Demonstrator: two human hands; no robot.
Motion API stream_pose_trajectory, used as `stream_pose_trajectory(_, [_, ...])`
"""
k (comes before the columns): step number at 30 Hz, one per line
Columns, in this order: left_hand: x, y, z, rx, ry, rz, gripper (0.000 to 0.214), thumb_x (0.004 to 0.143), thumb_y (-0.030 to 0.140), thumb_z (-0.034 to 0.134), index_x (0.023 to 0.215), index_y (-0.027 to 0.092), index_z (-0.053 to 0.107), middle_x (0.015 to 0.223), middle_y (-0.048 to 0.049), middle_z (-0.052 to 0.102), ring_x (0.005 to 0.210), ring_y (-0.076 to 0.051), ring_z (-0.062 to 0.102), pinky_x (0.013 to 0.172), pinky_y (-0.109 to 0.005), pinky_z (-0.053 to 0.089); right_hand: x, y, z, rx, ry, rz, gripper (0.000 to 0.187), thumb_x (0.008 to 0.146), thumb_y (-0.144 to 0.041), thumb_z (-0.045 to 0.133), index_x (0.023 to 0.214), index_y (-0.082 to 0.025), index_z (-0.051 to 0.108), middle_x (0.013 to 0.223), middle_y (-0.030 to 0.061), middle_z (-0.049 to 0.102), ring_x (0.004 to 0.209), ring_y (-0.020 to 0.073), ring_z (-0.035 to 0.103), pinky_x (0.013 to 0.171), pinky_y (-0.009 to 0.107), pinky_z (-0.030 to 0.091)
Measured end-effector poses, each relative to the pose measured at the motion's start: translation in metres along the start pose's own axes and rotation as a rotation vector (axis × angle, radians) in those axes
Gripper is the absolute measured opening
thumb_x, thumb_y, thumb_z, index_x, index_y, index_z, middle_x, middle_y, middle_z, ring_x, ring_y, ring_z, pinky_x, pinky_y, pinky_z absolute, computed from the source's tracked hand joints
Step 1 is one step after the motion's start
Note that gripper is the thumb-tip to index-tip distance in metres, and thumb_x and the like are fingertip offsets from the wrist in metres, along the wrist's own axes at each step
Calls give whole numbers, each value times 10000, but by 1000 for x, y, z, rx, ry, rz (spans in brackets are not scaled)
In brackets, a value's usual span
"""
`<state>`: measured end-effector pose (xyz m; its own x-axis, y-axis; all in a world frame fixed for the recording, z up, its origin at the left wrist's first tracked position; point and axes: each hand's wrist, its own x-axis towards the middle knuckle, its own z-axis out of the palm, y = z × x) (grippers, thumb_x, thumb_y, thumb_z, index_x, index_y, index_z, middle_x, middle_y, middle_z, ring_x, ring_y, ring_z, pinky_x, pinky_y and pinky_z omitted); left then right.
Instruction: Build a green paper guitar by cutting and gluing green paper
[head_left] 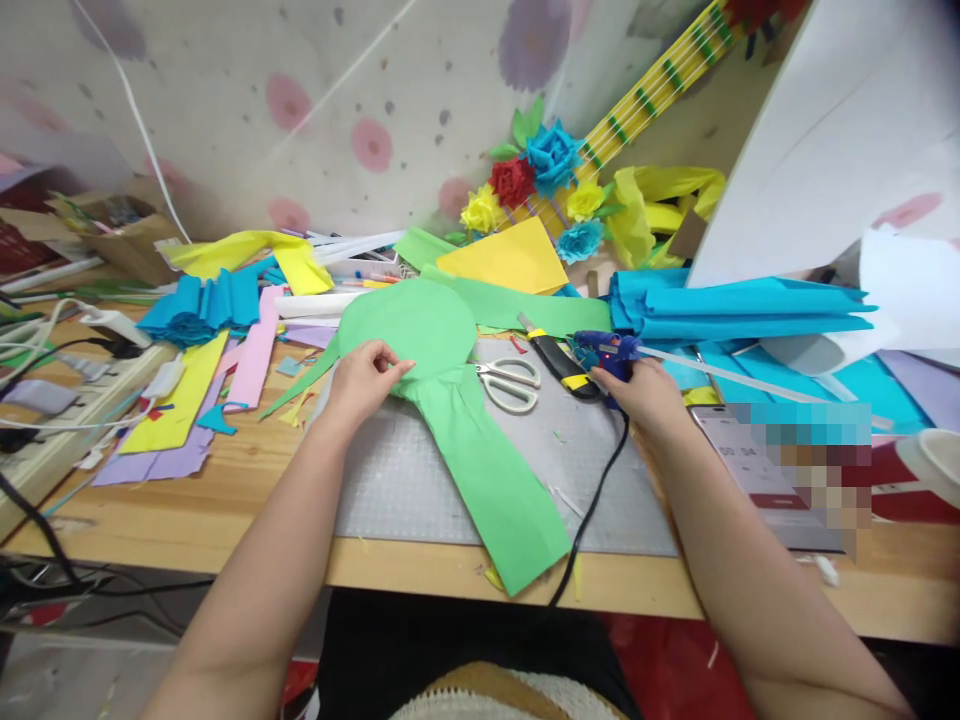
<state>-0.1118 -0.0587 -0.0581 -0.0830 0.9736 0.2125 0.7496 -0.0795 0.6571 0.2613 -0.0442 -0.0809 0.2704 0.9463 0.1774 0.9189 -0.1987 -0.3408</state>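
Note:
My left hand (pixel 373 378) is closed, its thumb and fingertips pinched at the lower edge of a round green paper piece (pixel 409 318). From that spot a green crepe paper strip (pixel 502 490), gathered at its top, runs down toward the table's front edge. My right hand (pixel 636 388) grips a blue glue gun (pixel 604 350) with a white glue stick (pixel 739 380) out of its back and a black cord hanging down. Between the hands lie scissors (pixel 511 386), blades partly hidden by the green paper, and a black and yellow utility knife (pixel 561 365) with its blade out.
A grey cutting mat (pixel 397 500) covers the table's middle. Rolled blue crepe paper (pixel 735 305), a phone (pixel 750 460) and a red cup (pixel 911 480) are at right. Paper scraps and a power strip (pixel 82 420) lie left. Behind stands a yellow paper guitar (pixel 637 110) with paper flowers.

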Motion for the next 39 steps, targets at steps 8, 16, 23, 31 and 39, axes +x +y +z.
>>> stream_pose_trajectory(8, [-3,1,5,71,-224,272,206,703,353,678,822,188,646,851,-28,599,847,-186,550,785,-319,418,0,-2,5,558,73,135,454,726,-514,565,996,-150,598,871,117,675,777,248,638,651,366,492])
stream_pose_trajectory(16, [-4,3,7,49,-202,234,131,715,326,682,770,207,685,828,-15,633,791,-164,561,730,-295,428,-13,-62,-24,836,-248,-63,388,713,-545,615,812,-170,628,601,22,584,531,134,517,491,260,392])
stream_pose_trajectory(23, [-4,3,-2,82,-205,178,143,718,360,670,716,219,693,805,-2,636,699,-137,549,627,-268,387,-1,-118,-27,648,-674,-285,439,735,-580,610,764,-144,655,496,-22,500,444,79,416,432,221,309])
stream_pose_trajectory(31, [1,-10,-12,24,-305,36,183,667,389,676,699,210,688,735,-3,641,623,-126,522,559,-251,372,21,-157,-24,460,-837,-418,408,709,-576,657,636,-177,616,559,9,565,478,96,461,463,234,347])
stream_pose_trajectory(39, [0,-9,-11,42,-295,52,138,674,336,651,666,199,661,718,-5,635,614,-126,522,552,-247,372,25,-185,-30,376,-861,-357,441,618,-590,736,587,-179,580,453,-16,474,416,85,422,443,240,320])
